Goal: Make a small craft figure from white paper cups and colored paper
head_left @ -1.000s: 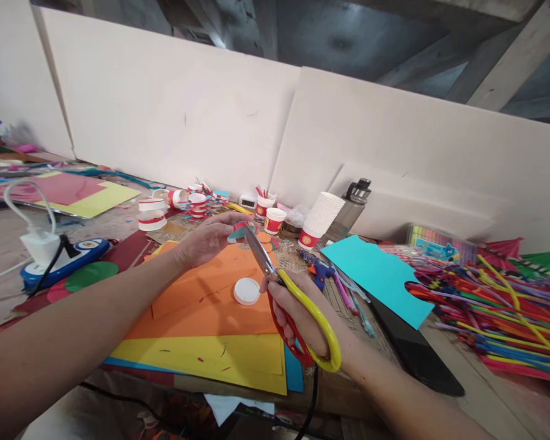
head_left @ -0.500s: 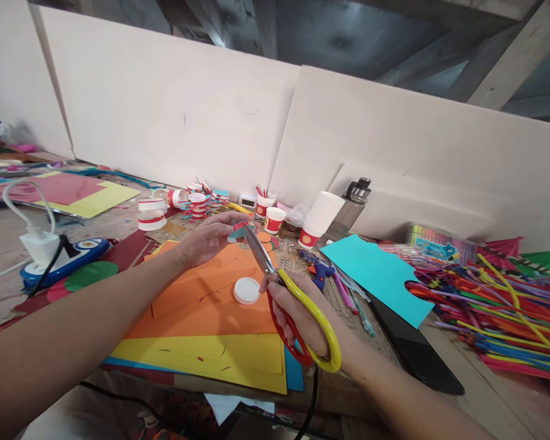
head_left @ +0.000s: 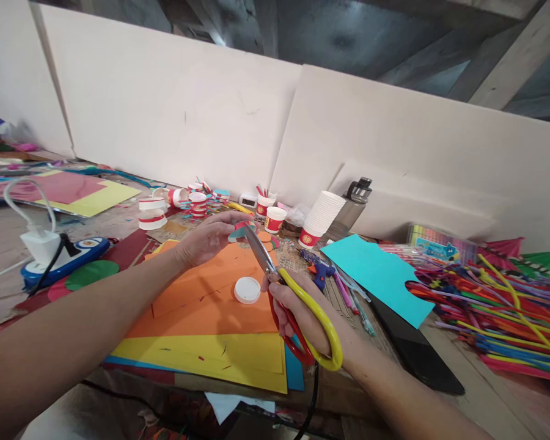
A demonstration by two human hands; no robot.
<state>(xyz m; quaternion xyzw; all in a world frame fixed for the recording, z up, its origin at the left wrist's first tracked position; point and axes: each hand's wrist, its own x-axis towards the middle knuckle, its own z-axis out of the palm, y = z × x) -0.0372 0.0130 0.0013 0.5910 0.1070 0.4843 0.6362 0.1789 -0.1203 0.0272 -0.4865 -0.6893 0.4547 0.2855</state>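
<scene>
My left hand [head_left: 208, 239] reaches over the far part of the orange paper, its fingers closed on a small piece of blue and red paper [head_left: 239, 233]. In my right hand [head_left: 297, 299] is a pair of scissors [head_left: 321, 304] with one yellow and one red handle. The blades point up and to the left, and their tips meet the paper piece at my left fingers. Whether the blades are cutting, I cannot tell. Below them a round white lid [head_left: 247, 288] lies on the orange sheets [head_left: 192, 315], which rest over yellow sheets [head_left: 187, 360].
Behind my hands stand red and white paper cups [head_left: 275, 219], a tall cup stack [head_left: 321, 214] and a bottle [head_left: 351, 211]. A blue glue gun [head_left: 321, 273], cyan paper [head_left: 376, 275] and pipe cleaners [head_left: 508, 318] lie right. A power strip [head_left: 89, 249] sits left.
Hardly anything differs. The scissors' handles have shifted very slightly to the right, and my left hand with the paper piece stays in place.
</scene>
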